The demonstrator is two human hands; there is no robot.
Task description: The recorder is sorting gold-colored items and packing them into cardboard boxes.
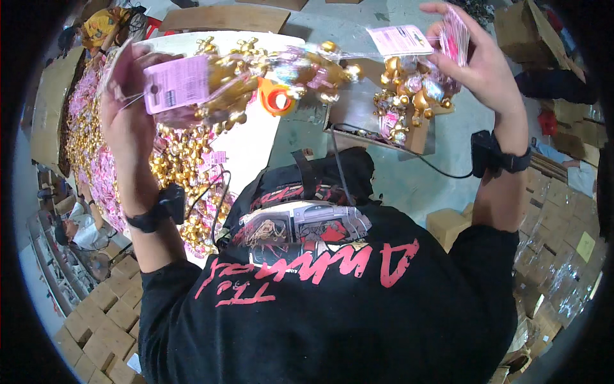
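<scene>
My left hand (128,109) is closed on a bundle of shiny gold figurines (233,93) with pink header cards. One pink card (178,83) faces up beside its fingers. Raised at the right, my right hand (480,67) grips a thick stack of pink cards (455,38) between thumb and fingers. Gold figurines in clear wrap (416,86) hang beneath that stack. Between the hands stretch clear wrapping and more gold pieces (316,67). A white-and-pink card (400,40) sticks out next to my right fingers.
A large heap of gold and pink packets (96,153) covers the left of the white table (252,137). On the table lies an orange tape roll (276,97). An open carton (422,131) stands below my right hand. Stacked cartons (556,217) line the right; another person (86,227) is at left.
</scene>
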